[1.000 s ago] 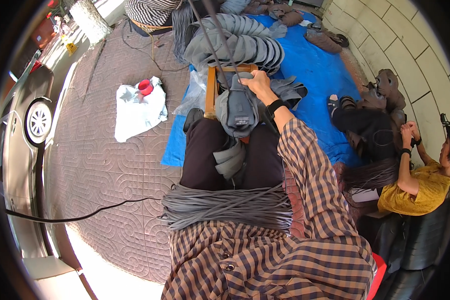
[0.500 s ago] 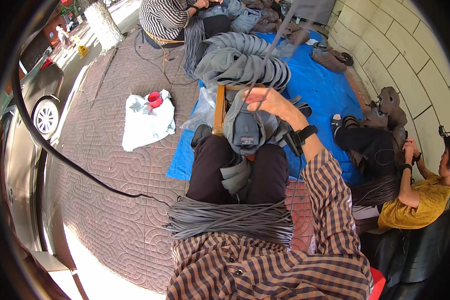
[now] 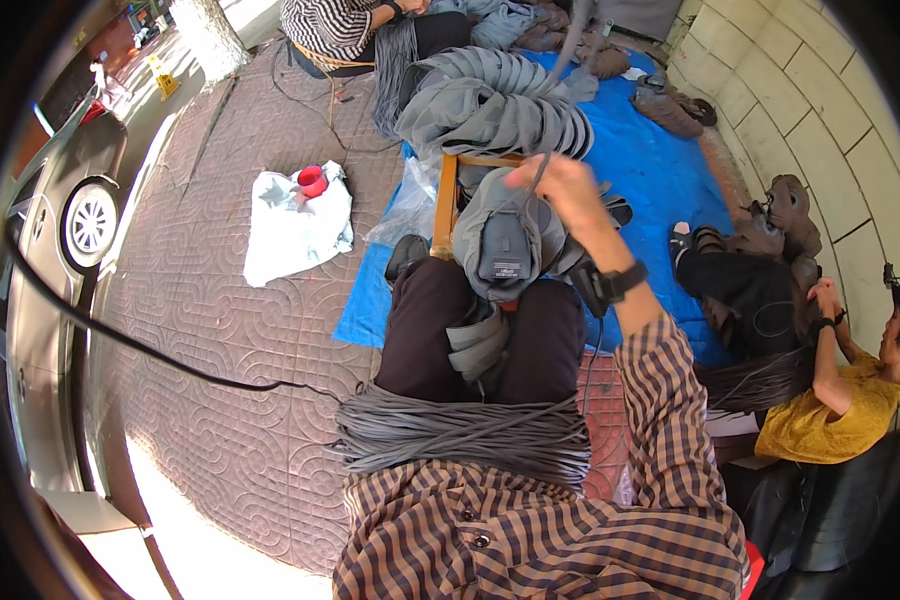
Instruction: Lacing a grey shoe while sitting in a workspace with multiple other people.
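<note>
Near the shoe's (image 3: 504, 248) edge hovers the right hand (image 3: 572, 192).

Right grip (image 3: 570, 195) raised ahead of the torso, fingers (image 3: 526, 176) bent, forearm (image 3: 638, 308) angled forward and leftward

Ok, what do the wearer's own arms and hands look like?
The right hand is ungloved, with a black wristband carrying a boxy black piece and a thin dark cable below. The sleeve is checked, tan and dark. The left arm and left hand are out of view.
</note>
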{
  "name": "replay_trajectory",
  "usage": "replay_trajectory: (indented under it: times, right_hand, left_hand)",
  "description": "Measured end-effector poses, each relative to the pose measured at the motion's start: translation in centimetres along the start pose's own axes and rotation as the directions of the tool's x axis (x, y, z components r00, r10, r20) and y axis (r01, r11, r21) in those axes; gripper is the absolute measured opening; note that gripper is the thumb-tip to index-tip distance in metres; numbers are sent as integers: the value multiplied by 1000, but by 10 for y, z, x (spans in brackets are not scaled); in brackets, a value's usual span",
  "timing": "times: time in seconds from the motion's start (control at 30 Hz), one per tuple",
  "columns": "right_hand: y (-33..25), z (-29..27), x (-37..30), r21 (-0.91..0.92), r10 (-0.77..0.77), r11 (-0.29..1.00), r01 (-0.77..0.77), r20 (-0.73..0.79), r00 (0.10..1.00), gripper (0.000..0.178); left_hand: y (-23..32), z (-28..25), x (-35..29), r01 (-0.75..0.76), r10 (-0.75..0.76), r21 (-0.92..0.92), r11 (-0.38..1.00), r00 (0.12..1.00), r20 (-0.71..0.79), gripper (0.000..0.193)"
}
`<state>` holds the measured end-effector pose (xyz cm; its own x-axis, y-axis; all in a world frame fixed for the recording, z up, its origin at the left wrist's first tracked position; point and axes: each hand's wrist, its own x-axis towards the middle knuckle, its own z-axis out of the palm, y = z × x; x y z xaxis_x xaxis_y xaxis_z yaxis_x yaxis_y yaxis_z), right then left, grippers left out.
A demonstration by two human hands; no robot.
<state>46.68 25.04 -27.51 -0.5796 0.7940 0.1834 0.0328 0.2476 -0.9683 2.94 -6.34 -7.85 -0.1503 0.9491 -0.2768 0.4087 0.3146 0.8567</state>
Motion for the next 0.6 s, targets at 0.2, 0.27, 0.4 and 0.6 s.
replay_trajectory:
  times: [0.2, 0.27, 0.4, 0.6]
  right_hand:
    - [84, -79, -181, 653, 173, 700, 289, -547, 819, 26]
    - [136, -81, -276, 671, 233, 718, 183, -480, 846, 24]
    - [134, -26, -343, 408, 798, 603, -686, -320, 511, 28]
    - [88, -12, -192, -173, 313, 871, -459, -524, 792, 19]
  left_hand:
    - [3, -11, 51, 38, -39, 77, 996, 999, 13, 27]
    - [19, -6, 82, 2, -7, 100, 995, 999, 48, 27]
    - [-160, 59, 142, 32, -95, 512, 858, 991, 97, 33]
    - [-125, 248, 251, -270, 267, 137, 953, 963, 46, 30]
